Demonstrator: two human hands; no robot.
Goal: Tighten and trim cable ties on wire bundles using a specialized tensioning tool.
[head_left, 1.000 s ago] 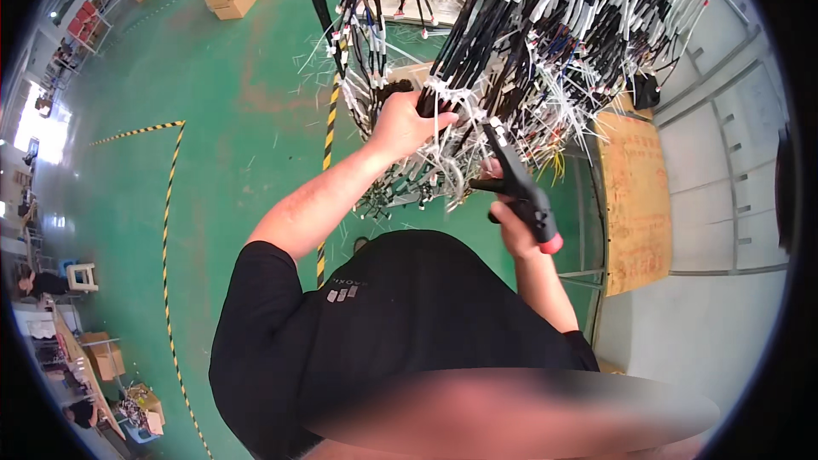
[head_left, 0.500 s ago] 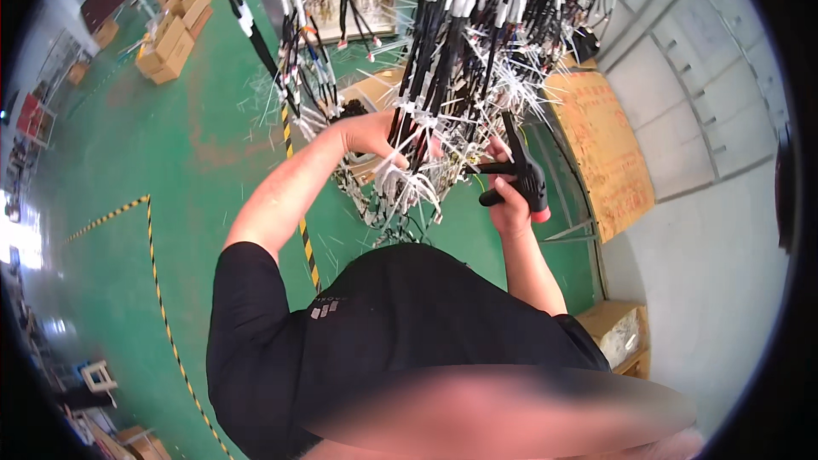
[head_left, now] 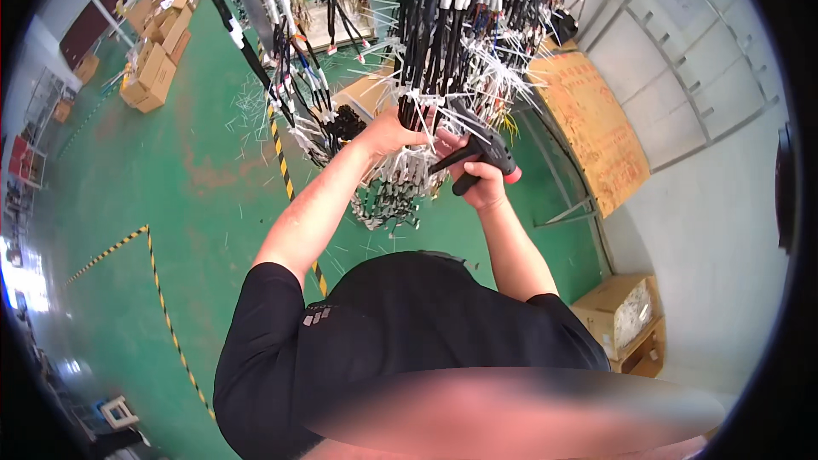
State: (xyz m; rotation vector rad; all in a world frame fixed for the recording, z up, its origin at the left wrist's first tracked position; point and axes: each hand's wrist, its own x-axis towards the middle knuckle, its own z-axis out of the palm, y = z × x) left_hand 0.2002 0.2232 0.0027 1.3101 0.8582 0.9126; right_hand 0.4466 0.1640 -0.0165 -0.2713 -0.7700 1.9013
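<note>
Nearest in the head view is the person's black short-sleeved shirt [head_left: 400,332], with both bare forearms rising from it toward the hanging wire harness bundles [head_left: 452,43].

The right hand [head_left: 481,181] is clenched round the grip of a black cable-tie gun [head_left: 477,153]. The gun's long axis runs near-level with a slight tilt: its nose points left and a little toward the near side, into the bundle, while its rear, with a red end, sticks out to the right just beside the knuckles.

The left hand [head_left: 394,132] grasps a cluster of black cables with white tie tails [head_left: 409,175], fingers wrapped into the bundle just left of the gun's nose. The two hands are close together, nearly touching.

At near right, an open cardboard box [head_left: 622,315] stands by the grey wall; something pale lies in it, but what it is cannot be told. Farther right a sheet of brown board [head_left: 592,119] leans against the wall. Far left, stacked cardboard cartons [head_left: 153,68] sit on the green floor [head_left: 170,204], which carries yellow-black striped tape [head_left: 285,170].

Compared with half a second ago, the gun has swung from standing nearly upright to lying across, and the right hand has moved in closer to the left hand at the bundle.
</note>
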